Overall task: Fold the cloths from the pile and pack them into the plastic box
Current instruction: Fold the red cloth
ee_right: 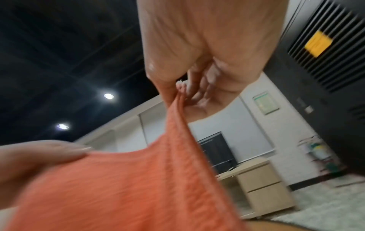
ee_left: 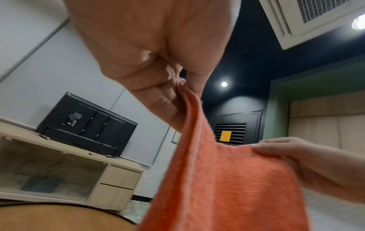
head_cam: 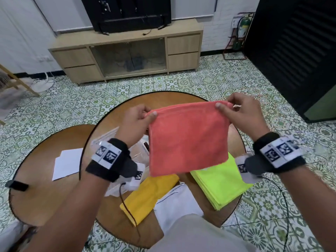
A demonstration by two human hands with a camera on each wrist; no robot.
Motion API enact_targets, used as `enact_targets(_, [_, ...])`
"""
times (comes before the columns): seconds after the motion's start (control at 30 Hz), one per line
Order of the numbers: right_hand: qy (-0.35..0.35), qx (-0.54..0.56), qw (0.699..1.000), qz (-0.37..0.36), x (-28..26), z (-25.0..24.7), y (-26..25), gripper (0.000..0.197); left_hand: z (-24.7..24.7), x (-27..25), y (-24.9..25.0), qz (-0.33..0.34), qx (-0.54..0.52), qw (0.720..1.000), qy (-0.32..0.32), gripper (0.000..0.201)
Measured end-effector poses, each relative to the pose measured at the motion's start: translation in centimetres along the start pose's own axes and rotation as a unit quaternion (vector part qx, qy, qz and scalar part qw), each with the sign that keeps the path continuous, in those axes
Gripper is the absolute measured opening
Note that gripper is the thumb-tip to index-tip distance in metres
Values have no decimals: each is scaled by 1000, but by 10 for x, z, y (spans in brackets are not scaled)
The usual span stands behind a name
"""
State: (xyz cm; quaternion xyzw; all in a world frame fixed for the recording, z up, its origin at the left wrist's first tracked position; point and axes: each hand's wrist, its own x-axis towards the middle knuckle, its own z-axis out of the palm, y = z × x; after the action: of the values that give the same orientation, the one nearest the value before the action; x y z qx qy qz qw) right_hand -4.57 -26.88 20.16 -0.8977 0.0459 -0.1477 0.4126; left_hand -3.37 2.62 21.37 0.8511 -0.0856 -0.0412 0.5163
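Observation:
An orange cloth (head_cam: 187,139) hangs doubled over in the air above the round wooden table (head_cam: 138,102). My left hand (head_cam: 143,115) pinches its upper left corner and my right hand (head_cam: 227,106) pinches its upper right corner. In the left wrist view my left hand (ee_left: 177,87) grips the layered edge of the orange cloth (ee_left: 227,187). The right wrist view shows my right hand (ee_right: 181,92) bunching the corner of the orange cloth (ee_right: 138,187). The clear plastic box (head_cam: 138,151) lies mostly hidden behind my left wrist and the cloth.
On the table lie a lime-green cloth stack (head_cam: 220,180), a yellow cloth (head_cam: 149,195) and a white cloth (head_cam: 174,200). A lower round table (head_cam: 41,197) at the left carries white paper (head_cam: 67,162). A TV cabinet (head_cam: 127,51) stands across the tiled floor.

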Motion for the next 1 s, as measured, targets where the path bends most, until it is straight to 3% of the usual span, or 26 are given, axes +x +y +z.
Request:
enact_targets(0.07, [35,46,998,-14,-14,20,-11,21,16,-2,6,17,-28,999,24,10])
enact_targets(0.13, [27,88,995,-29,-29,39,-28,24,33,-3,9,37,-34,998,45,12])
enact_targets(0.33, [3,165,986,-26,-52,71,-61,12,53,-11,11,112,66,989,64,23])
enact_targets(0.43, [-32,202,979,-12,-60,73,-62,4,50,-15,8,129,86,987,52,20])
enact_targets(0.53, [-62,239,969,-2,-69,74,-62,9,46,-19,2,149,90,985,17,21])
enact_targets(0.63, [-59,268,961,0,-77,72,-66,10,44,-19,-6,133,41,990,-13,27])
enact_targets(0.8, [-15,273,962,9,-80,76,-72,10,48,-19,-8,103,3,994,42,29])
enact_targets(1.0, [-87,240,967,-24,-85,76,-66,20,57,-31,-4,112,35,992,33,36])
